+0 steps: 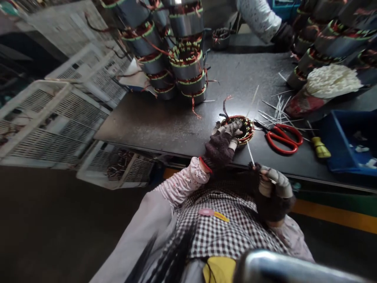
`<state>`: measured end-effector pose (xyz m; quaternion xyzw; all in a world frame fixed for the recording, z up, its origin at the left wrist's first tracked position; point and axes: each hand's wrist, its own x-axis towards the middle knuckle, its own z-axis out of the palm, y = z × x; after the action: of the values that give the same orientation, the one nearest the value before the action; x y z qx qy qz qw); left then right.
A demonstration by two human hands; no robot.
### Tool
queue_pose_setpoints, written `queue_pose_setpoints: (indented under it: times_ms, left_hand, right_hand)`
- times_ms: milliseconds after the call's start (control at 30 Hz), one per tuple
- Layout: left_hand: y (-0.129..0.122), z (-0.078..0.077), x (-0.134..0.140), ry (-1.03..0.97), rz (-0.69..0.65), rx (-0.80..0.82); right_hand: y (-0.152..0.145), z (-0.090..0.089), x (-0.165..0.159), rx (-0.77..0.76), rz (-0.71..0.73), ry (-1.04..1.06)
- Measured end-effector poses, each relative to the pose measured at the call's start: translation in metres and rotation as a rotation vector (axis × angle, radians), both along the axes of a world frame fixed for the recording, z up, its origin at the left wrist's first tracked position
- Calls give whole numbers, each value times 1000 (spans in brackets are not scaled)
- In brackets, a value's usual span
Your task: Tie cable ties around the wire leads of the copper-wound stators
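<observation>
I'm seeing the left hand holding a wire-wound ring near the edge of the bench, fingers half-curled over it. Right hand is pinching a white cord tightly, running from the ring. Scissors are lying just beside.

One desk; one pair of red scissors; one yellow-handled screwdriver; one blue bin at right; one bundle of white strips, plus loose strips too many to count. Three gloved hands: the wearer's left hand and right hand, and one co-worker's hand. At least two stacks of wound rings at left; at least three white crates.
</observation>
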<state>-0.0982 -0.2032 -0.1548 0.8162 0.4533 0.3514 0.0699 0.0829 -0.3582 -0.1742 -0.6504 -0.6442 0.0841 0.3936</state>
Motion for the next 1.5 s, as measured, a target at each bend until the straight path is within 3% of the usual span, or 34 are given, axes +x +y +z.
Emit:
queue_pose_setpoints:
  times_ms: [100, 233, 433, 633, 967, 1167, 1333, 1500]
  left_hand:
    - [4, 2, -3, 83, -23, 0]
    - [5, 5, -4, 168, 38, 3]
    - [4, 2, -3, 137, 24, 43]
    - [2, 3, -1, 178, 43, 37]
    - [2, 7, -2, 121, 9, 10]
    - [2, 10, -1, 105, 0, 17]
    - [1, 10, -3, 18, 16, -55]
    - [0, 12, -3, -82, -17, -129]
  right_hand:
    - [1, 3, 4, 102, -3, 63]
    - [12, 16, -2, 83, 53, 18]
    - [20, 19, -7, 420, 121, -46]
    - [27, 19, -4, 449, 128, -58]
    - [12, 20, -3, 445, 65, -49]
    - [31, 15, -4, 414, 117, -49]
    - [52, 8, -12, 407, 180, 144]
    - [49, 3, -12, 401, 247, 179]
